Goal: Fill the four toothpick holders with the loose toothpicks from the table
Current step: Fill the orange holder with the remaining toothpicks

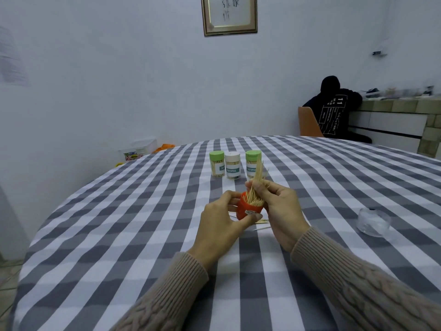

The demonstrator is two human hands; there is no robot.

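Beyond the hands, toward the far side of the checked tablecloth (124,247), three lidded toothpick holders stood upright in a close row. Going from left to right: a green-capped holder (217,163), a white-capped holder (232,165) just beside it, and a second green-capped holder (253,163) a little apart, directly beyond the right hand. All three had clear walls showing pale toothpicks packed inside, and each wore a white label with a teal band.

The left hand (220,218) gripped the orange holder (248,209), fingers curled round its far side and thumb pressed along its near lower edge, holding it tilted just above the cloth. This holder was open at the top, with toothpick ends visible inside its mouth.

The right hand (278,206) was touching the orange holder's right side, its fingers and thumb pinching a bundle of toothpicks (259,174). The bundle's lower ends sat in the holder's mouth, while its upper ends fanned upward past the fingertips, overlapping the second green-capped holder in view.

A few loose toothpicks (261,222) lay on the cloth just below the holder, between the two hands and partly hidden by them.

Well to the right of the right hand sat a clear glass dish (373,222); I could not tell what it held.
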